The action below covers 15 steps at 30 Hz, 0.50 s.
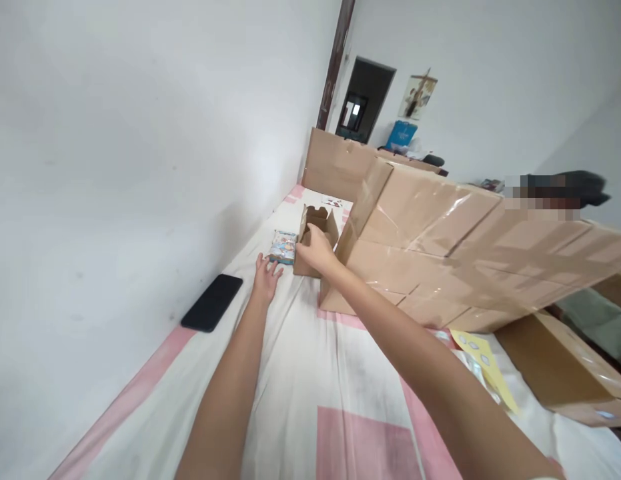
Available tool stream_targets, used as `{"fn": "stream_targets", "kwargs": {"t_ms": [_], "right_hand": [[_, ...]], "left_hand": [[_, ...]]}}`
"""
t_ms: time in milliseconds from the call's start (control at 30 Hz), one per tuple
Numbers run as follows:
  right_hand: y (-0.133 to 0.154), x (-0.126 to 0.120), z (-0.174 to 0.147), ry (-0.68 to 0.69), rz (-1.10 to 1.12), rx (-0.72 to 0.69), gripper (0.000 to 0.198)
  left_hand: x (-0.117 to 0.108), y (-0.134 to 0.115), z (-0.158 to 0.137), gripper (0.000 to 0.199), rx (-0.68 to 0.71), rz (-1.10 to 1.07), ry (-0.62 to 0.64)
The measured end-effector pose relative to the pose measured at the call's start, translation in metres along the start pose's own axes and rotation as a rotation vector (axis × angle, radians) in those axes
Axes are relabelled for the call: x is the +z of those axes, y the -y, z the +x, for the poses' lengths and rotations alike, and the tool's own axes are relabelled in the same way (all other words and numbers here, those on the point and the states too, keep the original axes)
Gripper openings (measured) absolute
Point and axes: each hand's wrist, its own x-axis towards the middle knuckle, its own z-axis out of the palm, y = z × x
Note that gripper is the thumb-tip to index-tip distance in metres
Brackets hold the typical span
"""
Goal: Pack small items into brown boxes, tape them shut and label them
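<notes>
My left hand (267,276) rests low over the sheet with its fingers spread, at the near edge of a small printed plastic packet (283,247). Nothing is held in it; whether a fingertip touches the packet I cannot tell. The packet lies flat against the left side of a small open cardboard box (308,268). My right hand (317,252) is at the box's near rim, thumb toward the outside and fingers bent over into the opening, gripping the rim. Its fingertips are partly hidden, and so is the bottom of the box.
A black phone-like slab (213,303) lies by the white wall on the left. Large taped cardboard panels (430,247) stand along the right. Beyond my right forearm are a yellow sheet (483,360) and another open carton (550,360). A pink-and-white sheet (295,373) covers the surface.
</notes>
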Motion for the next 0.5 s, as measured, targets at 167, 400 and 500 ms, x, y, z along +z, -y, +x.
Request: {"fn": "stream_targets", "kwargs": {"t_ms": [167, 400, 500], "right_hand": [[-0.015, 0.031, 0.019, 0.123, -0.011, 0.338, 0.052], [-0.022, 0.048, -0.016, 0.062, -0.167, 0.123, 0.036], [-0.024, 0.038, -0.034, 0.077, -0.259, -0.096, 0.034]], "left_hand": [[-0.011, 0.004, 0.015, 0.051, -0.005, 0.019, 0.051], [0.001, 0.016, 0.01, 0.042, 0.236, 0.331, 0.233], [-0.001, 0.009, 0.001, 0.049, 0.383, 0.479, 0.253]]}}
